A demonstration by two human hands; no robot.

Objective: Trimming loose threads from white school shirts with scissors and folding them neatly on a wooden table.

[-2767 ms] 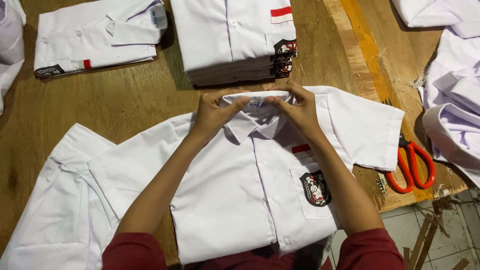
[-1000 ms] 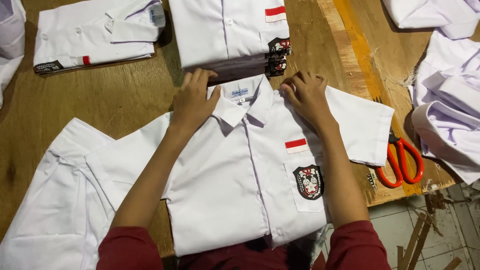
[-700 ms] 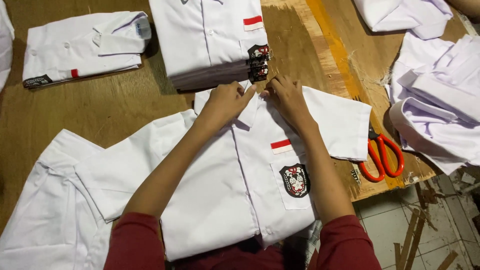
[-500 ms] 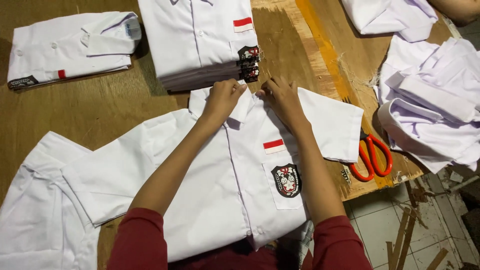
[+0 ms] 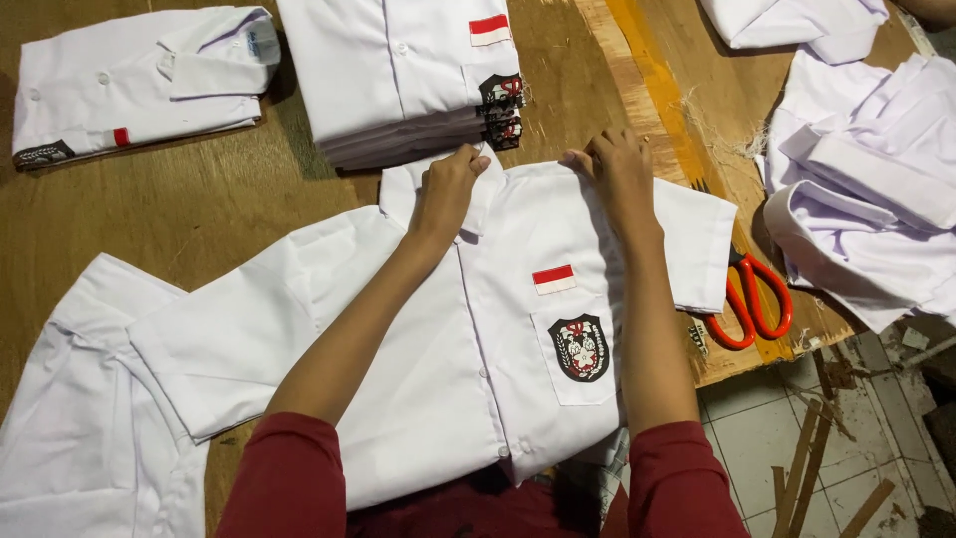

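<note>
A white short-sleeved shirt (image 5: 468, 339) lies spread front-up on the wooden table (image 5: 189, 199), with a red-and-white strip and a dark round badge on its chest pocket. My left hand (image 5: 450, 186) pinches the collar at the shirt's top. My right hand (image 5: 615, 171) grips the right shoulder edge, fingers curled over the fabric. Both hands sit just in front of a stack of folded white shirts (image 5: 408, 75).
A single folded shirt (image 5: 139, 80) lies at the far left. Another spread shirt (image 5: 75, 428) lies partly under the near-left sleeve. Red-handled scissors (image 5: 752, 299) rest near the table's right edge. Loose white shirts (image 5: 866, 179) pile up at right. Tiled floor with wood scraps shows below right.
My hands moved apart from the collar's middle: the left stays on the collar, the right shifted out to the shoulder. The view drifted, so the shirts sit further left.
</note>
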